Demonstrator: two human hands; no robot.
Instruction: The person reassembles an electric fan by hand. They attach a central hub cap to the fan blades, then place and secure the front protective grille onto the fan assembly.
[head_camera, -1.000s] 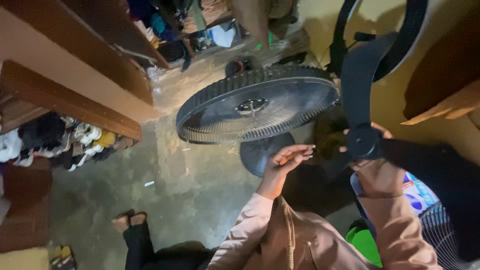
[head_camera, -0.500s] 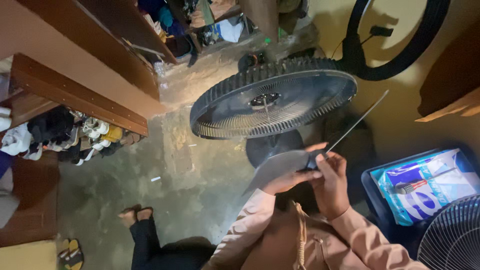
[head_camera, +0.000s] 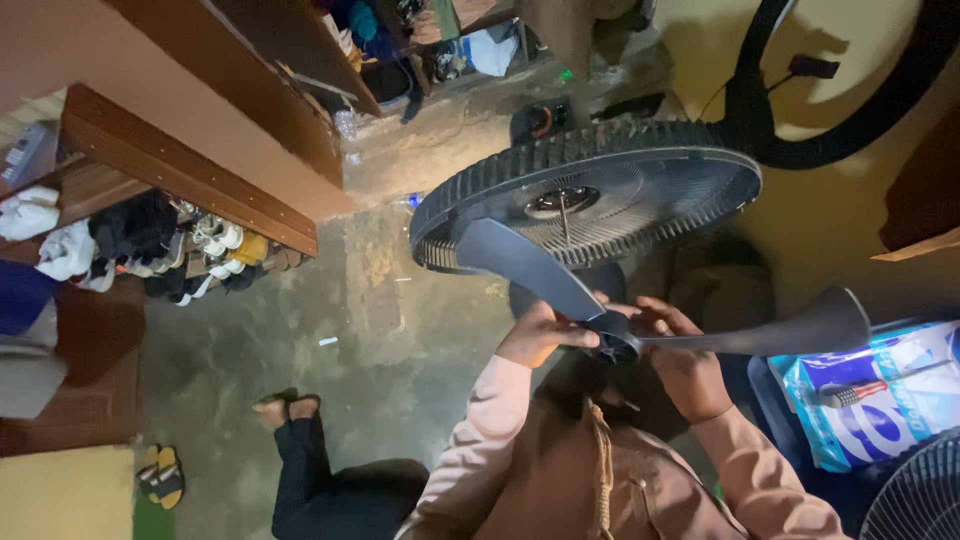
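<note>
The fan blade (head_camera: 620, 320) was held at frame centre, left hand (head_camera: 540, 335) and right hand (head_camera: 680, 350) closed on its hub, below the guard (head_camera: 600, 190). Judged risk: blade tips striking the guard if tilted; slipping possible.

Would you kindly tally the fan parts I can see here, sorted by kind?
Fan blade sets: 1, the dark fan blade, held at its hub by the left hand and right hand.
Fan grilles: 2, the rear grille on the fan and a loose grille at lower right.
Total: 3
</note>
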